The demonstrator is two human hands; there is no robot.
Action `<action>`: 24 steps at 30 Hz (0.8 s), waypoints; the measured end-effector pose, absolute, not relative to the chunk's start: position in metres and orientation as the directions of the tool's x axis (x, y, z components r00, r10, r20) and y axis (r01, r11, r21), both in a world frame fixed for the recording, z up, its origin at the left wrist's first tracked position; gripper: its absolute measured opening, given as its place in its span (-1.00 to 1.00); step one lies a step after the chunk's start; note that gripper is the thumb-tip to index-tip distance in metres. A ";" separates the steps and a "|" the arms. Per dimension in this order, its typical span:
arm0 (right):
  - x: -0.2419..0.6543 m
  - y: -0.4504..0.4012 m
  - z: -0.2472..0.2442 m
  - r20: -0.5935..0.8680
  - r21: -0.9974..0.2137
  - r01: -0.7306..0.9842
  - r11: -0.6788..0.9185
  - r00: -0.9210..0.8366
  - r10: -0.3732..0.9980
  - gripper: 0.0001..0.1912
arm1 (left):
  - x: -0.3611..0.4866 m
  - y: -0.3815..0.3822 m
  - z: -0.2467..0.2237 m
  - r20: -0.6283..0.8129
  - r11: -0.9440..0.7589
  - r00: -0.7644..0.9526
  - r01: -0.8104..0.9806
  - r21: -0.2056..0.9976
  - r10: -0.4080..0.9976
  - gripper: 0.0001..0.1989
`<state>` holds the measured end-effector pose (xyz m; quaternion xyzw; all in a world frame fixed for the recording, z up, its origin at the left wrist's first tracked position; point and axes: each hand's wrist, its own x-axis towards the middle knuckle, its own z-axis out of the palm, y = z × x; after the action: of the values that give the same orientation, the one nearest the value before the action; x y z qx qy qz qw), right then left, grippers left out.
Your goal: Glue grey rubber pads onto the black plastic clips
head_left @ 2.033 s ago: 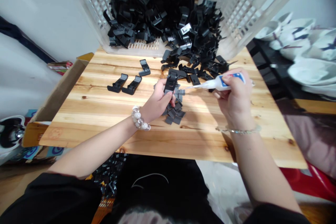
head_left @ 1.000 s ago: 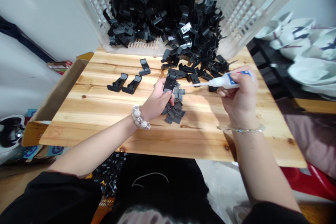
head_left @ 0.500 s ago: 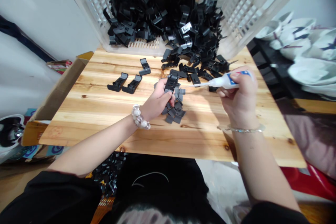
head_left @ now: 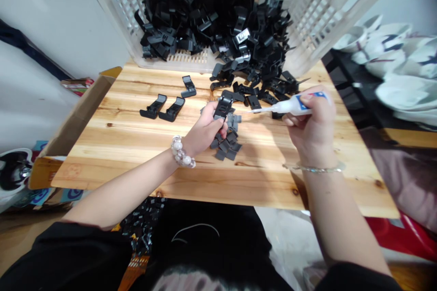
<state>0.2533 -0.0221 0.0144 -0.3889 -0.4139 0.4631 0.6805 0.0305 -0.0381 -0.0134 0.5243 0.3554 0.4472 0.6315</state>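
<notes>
My left hand (head_left: 206,131) grips a black plastic clip (head_left: 223,105), tilted up over a small pile of flat dark pieces (head_left: 227,146) on the wooden table (head_left: 136,154). In my right hand (head_left: 314,127) is a white squeeze bottle (head_left: 295,104) with a blue and red label. Its thin nozzle points left, a short gap away from the clip. Three similar clips lie to the left of my left hand, one of them (head_left: 173,109) nearest to it. More loose clips (head_left: 269,91) are spread behind the bottle.
A white perforated basket (head_left: 303,54), heaped with black clips (head_left: 205,13), stands tipped at the table's back. White bowls (head_left: 396,86) are stacked on a dark shelf at right. A cardboard box (head_left: 71,122) stands at left. Small dark parts (head_left: 143,223) lie below the front edge.
</notes>
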 end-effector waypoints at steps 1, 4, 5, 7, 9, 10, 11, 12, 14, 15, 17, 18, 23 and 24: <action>0.254 -0.022 0.014 0.203 -0.914 -0.306 0.267 0.225 0.953 -0.86 | 0.030 -0.038 -0.014 0.022 0.048 0.347 -0.191 0.980 0.938 -0.76; 0.255 -0.022 0.013 0.205 -0.915 -0.302 0.268 0.225 0.952 -0.86 | 0.030 -0.037 -0.015 0.032 0.041 0.352 -0.197 0.980 0.935 -0.76; 0.255 -0.022 0.013 0.205 -0.915 -0.301 0.269 0.226 0.952 -0.87 | 0.030 -0.037 -0.014 0.033 0.041 0.354 -0.200 0.979 0.935 -0.76; 0.254 -0.022 0.014 0.207 -0.913 -0.303 0.273 0.232 0.950 -0.87 | 0.031 -0.038 -0.013 0.029 0.048 0.353 -0.207 0.977 0.935 -0.77; 0.254 -0.022 0.015 0.204 -0.912 -0.308 0.272 0.235 0.950 -0.87 | 0.031 -0.038 -0.012 0.021 0.058 0.349 -0.215 0.975 0.937 -0.77; 0.254 -0.022 0.015 0.203 -0.911 -0.310 0.272 0.237 0.950 -0.87 | 0.031 -0.038 -0.012 0.018 0.062 0.348 -0.218 0.974 0.937 -0.77; 0.254 -0.022 0.015 0.201 -0.911 -0.311 0.270 0.238 0.950 -0.87 | 0.031 -0.039 -0.011 0.016 0.065 0.348 -0.220 0.973 0.937 -0.77; 0.253 -0.022 0.016 0.198 -0.911 -0.312 0.268 0.238 0.951 -0.87 | 0.031 -0.039 -0.011 0.016 0.066 0.348 -0.222 0.973 0.937 -0.77; 0.253 -0.022 0.016 0.194 -0.912 -0.314 0.263 0.233 0.953 -0.87 | 0.031 -0.039 -0.011 0.014 0.067 0.352 -0.217 0.974 0.936 -0.76; 0.254 -0.022 0.016 0.195 -0.912 -0.314 0.263 0.231 0.953 -0.87 | 0.031 -0.039 -0.011 0.012 0.068 0.354 -0.212 0.975 0.935 -0.76; 0.254 -0.022 0.015 0.201 -0.912 -0.313 0.267 0.228 0.953 -0.87 | 0.032 -0.039 -0.011 0.011 0.066 0.354 -0.205 0.976 0.935 -0.77; 0.254 -0.022 0.015 0.205 -0.912 -0.310 0.271 0.228 0.952 -0.87 | 0.032 -0.039 -0.011 0.010 0.067 0.353 -0.205 0.976 0.935 -0.78; 0.253 -0.022 0.015 0.213 -0.917 -0.290 0.275 0.227 0.950 -0.88 | 0.032 -0.039 -0.009 -0.001 0.079 0.346 -0.212 0.974 0.938 -0.78; 0.253 -0.022 0.015 0.214 -0.916 -0.290 0.276 0.228 0.950 -0.88 | 0.032 -0.039 -0.009 -0.003 0.081 0.345 -0.213 0.974 0.938 -0.77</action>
<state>0.2532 -0.0223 0.0152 -0.3916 -0.4214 0.4566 0.6787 0.0320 -0.0394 -0.0089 0.5090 0.3566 0.4475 0.6431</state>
